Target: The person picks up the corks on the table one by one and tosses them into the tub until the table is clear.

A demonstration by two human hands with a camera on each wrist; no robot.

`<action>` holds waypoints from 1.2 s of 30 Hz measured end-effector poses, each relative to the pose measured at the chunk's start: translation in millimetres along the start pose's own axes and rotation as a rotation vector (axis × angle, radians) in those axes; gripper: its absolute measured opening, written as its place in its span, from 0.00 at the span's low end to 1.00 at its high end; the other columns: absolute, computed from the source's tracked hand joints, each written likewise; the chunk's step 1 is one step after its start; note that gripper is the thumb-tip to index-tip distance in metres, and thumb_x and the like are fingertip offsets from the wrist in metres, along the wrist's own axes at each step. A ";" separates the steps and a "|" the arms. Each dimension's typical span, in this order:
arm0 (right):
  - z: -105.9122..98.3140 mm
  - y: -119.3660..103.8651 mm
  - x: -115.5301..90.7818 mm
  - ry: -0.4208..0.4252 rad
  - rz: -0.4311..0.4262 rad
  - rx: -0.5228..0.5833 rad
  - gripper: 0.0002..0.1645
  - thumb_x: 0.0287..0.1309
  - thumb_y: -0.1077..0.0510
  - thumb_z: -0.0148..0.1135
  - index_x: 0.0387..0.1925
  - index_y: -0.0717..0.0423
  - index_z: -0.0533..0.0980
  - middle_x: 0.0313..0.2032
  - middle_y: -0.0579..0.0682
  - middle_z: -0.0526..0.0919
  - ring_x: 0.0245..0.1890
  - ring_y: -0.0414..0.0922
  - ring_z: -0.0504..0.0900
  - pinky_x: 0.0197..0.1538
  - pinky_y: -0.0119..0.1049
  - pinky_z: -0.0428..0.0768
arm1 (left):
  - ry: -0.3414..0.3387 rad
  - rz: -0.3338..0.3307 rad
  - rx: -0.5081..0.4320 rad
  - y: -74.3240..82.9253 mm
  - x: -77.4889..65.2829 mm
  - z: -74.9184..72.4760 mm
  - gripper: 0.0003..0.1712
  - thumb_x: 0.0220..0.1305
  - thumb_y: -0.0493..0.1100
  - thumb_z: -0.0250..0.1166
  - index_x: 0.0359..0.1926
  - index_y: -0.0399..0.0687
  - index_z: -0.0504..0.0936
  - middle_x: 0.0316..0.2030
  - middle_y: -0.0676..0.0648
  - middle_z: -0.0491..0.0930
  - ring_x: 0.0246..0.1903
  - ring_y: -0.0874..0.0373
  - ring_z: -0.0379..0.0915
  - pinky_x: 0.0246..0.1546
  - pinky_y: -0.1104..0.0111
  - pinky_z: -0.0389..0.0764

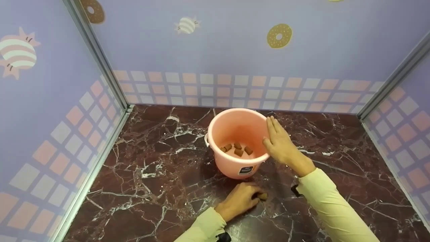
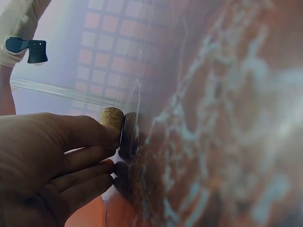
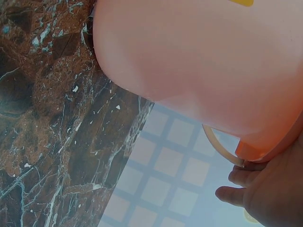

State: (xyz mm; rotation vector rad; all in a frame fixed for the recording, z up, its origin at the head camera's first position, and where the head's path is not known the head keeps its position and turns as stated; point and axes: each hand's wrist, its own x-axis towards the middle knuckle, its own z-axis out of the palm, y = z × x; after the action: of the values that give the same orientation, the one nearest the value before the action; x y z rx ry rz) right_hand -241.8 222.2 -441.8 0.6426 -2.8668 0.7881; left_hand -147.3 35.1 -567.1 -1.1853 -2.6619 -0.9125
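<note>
In front of me on the dark marbled table stands a pink plastic bucket (image 1: 231,164), upright. Several brown corks (image 1: 238,153) lie on its floor. My left hand (image 1: 238,200) is low on the table just in front of the bucket and pinches one cork (image 2: 111,117) between thumb and fingertips, close against the tabletop. On the bucket's right side, my right hand (image 1: 282,144) rests at the rim with straight fingers, the thumb over the inner edge. The right wrist view shows the bucket's outer wall and part of its pale handle (image 3: 220,146) beside the fingers.
Lilac wall panels (image 1: 228,43) with printed sweets and checks enclose the table (image 1: 151,195) at the back, left and right. Metal strips (image 1: 97,50) run along the corners. A label (image 1: 247,170) is on the bucket's front.
</note>
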 end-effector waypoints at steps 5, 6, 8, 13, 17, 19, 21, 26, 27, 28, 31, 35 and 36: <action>0.4 0.0 -0.4 -0.004 0.003 -0.005 0.45 0.75 0.57 0.48 0.79 0.77 0.43 0.80 0.75 0.42 0.81 0.69 0.42 0.81 0.62 0.42 | 0.000 -0.016 -0.014 0.5 0.9 2.4 0.14 0.57 0.33 0.77 0.45 0.51 0.93 0.38 0.56 0.89 0.39 0.70 0.83 0.42 0.80 0.82; 0.6 0.0 -0.4 -0.003 0.002 -0.007 0.44 0.75 0.58 0.48 0.79 0.77 0.43 0.80 0.75 0.43 0.81 0.69 0.43 0.81 0.62 0.42 | 0.000 -0.016 -0.013 0.6 1.0 2.7 0.15 0.58 0.33 0.77 0.45 0.51 0.93 0.39 0.56 0.89 0.39 0.70 0.83 0.42 0.80 0.82; 1.0 -0.2 -0.2 -0.001 0.004 -0.009 0.44 0.75 0.58 0.48 0.79 0.77 0.43 0.80 0.75 0.43 0.81 0.69 0.43 0.81 0.62 0.42 | 0.002 -0.014 -0.007 0.5 0.8 2.8 0.14 0.58 0.32 0.76 0.45 0.52 0.94 0.39 0.57 0.90 0.39 0.71 0.83 0.42 0.80 0.82; 1.3 -0.8 -0.2 -0.002 0.009 -0.012 0.44 0.75 0.57 0.47 0.79 0.77 0.44 0.80 0.75 0.43 0.81 0.70 0.43 0.81 0.62 0.42 | 0.007 -0.005 -0.002 0.5 -0.3 2.6 0.13 0.60 0.33 0.76 0.43 0.53 0.94 0.38 0.58 0.90 0.39 0.72 0.84 0.43 0.80 0.82; 0.4 -1.4 0.4 -0.009 0.011 -0.011 0.44 0.76 0.58 0.48 0.80 0.77 0.43 0.80 0.75 0.42 0.81 0.70 0.43 0.81 0.62 0.42 | 0.017 0.003 0.004 0.9 -0.7 1.4 0.12 0.61 0.33 0.76 0.43 0.53 0.94 0.38 0.58 0.90 0.39 0.72 0.84 0.43 0.80 0.83; 0.0 -1.3 0.8 -0.016 0.013 -0.012 0.45 0.76 0.58 0.48 0.80 0.77 0.42 0.80 0.75 0.41 0.81 0.70 0.43 0.82 0.61 0.41 | 0.024 0.009 -0.001 0.9 -0.9 1.1 0.11 0.62 0.34 0.76 0.43 0.53 0.94 0.38 0.58 0.90 0.39 0.71 0.84 0.43 0.81 0.82; -0.4 -1.0 1.1 -0.022 0.017 -0.012 0.45 0.76 0.57 0.48 0.80 0.76 0.41 0.80 0.74 0.41 0.81 0.69 0.42 0.82 0.61 0.41 | 0.032 0.013 -0.016 1.0 -1.1 0.3 0.10 0.64 0.34 0.76 0.43 0.52 0.94 0.38 0.57 0.90 0.39 0.70 0.85 0.44 0.81 0.82; -0.8 -1.3 0.8 -0.024 0.017 -0.017 0.45 0.76 0.57 0.48 0.80 0.76 0.41 0.81 0.74 0.41 0.81 0.69 0.42 0.82 0.61 0.41 | 0.054 0.026 -0.048 0.8 -3.0 -1.5 0.08 0.65 0.36 0.76 0.44 0.49 0.94 0.38 0.55 0.91 0.40 0.68 0.86 0.47 0.82 0.81; -0.8 -1.2 0.6 -0.024 0.017 -0.016 0.45 0.76 0.57 0.48 0.80 0.76 0.41 0.81 0.74 0.41 0.81 0.69 0.42 0.82 0.61 0.41 | 0.057 0.028 -0.047 0.9 -3.3 -2.3 0.08 0.65 0.35 0.76 0.44 0.48 0.93 0.39 0.54 0.91 0.41 0.68 0.86 0.47 0.81 0.81; -0.8 -1.2 0.4 -0.024 0.017 -0.015 0.45 0.77 0.57 0.48 0.80 0.76 0.42 0.81 0.74 0.41 0.81 0.69 0.42 0.82 0.61 0.41 | 0.059 0.029 -0.048 1.2 -3.7 -3.3 0.08 0.65 0.35 0.76 0.44 0.48 0.93 0.39 0.54 0.90 0.41 0.67 0.86 0.48 0.81 0.81; -0.8 -0.9 -0.2 -0.020 0.015 -0.010 0.44 0.76 0.57 0.47 0.80 0.77 0.42 0.80 0.75 0.41 0.81 0.69 0.42 0.81 0.62 0.41 | 0.061 0.023 -0.041 2.5 -4.4 -7.3 0.10 0.63 0.33 0.76 0.45 0.47 0.93 0.40 0.53 0.90 0.42 0.66 0.86 0.48 0.81 0.81; -0.9 -1.1 -0.5 -0.021 0.015 -0.006 0.45 0.76 0.56 0.47 0.80 0.77 0.42 0.80 0.75 0.41 0.81 0.69 0.42 0.82 0.62 0.41 | 0.063 0.013 -0.030 4.2 -5.0 -13.4 0.13 0.61 0.32 0.76 0.47 0.46 0.93 0.41 0.52 0.90 0.41 0.65 0.85 0.48 0.81 0.81; -0.8 -1.1 -0.2 -0.022 0.014 -0.006 0.45 0.76 0.56 0.47 0.80 0.77 0.42 0.80 0.75 0.41 0.81 0.69 0.42 0.82 0.62 0.41 | 0.066 0.013 -0.031 4.5 -5.1 -14.8 0.13 0.61 0.32 0.76 0.47 0.45 0.93 0.40 0.52 0.90 0.40 0.65 0.85 0.48 0.81 0.81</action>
State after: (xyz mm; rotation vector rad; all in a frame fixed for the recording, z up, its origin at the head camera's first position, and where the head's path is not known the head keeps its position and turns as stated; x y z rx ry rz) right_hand -241.1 221.8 -440.6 0.6343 -2.8953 0.7794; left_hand -142.9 25.9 -554.4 -1.1571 -2.5949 -0.9761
